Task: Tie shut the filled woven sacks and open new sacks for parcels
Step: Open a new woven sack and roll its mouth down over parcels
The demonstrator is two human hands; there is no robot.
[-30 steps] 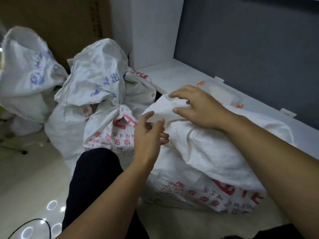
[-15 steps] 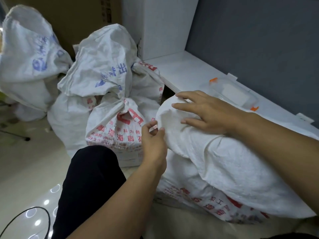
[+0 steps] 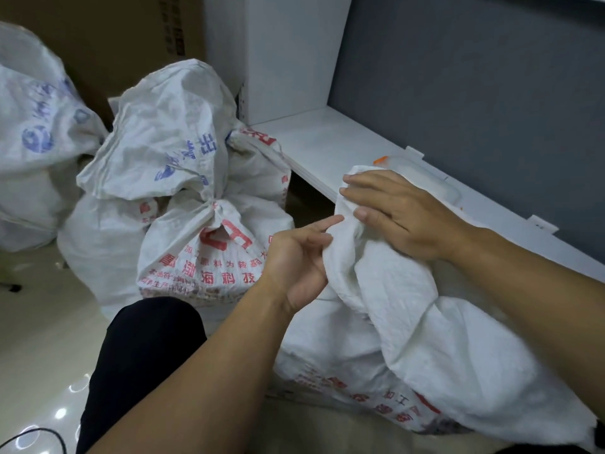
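Moved up since earlier: left hand (image 3: 301,257), now against bunched neck of sack (image 3: 425,339), fingers half-curled, grip unclear. Right hand (image 3: 399,211) flat, pressing neck from above. Sack on side, long axis lower-right to hands; left nearer for gathering.

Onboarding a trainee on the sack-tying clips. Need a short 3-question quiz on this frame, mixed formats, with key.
1. True or false: the right hand rests on the bunched top of the near sack.
2. The tied sack beyond the left hand carries print in which colour? A. red B. green C. black
3. Fill in: the clear container on the white ledge has a clip coloured ____.
Key: 1 true; 2 A; 3 orange.
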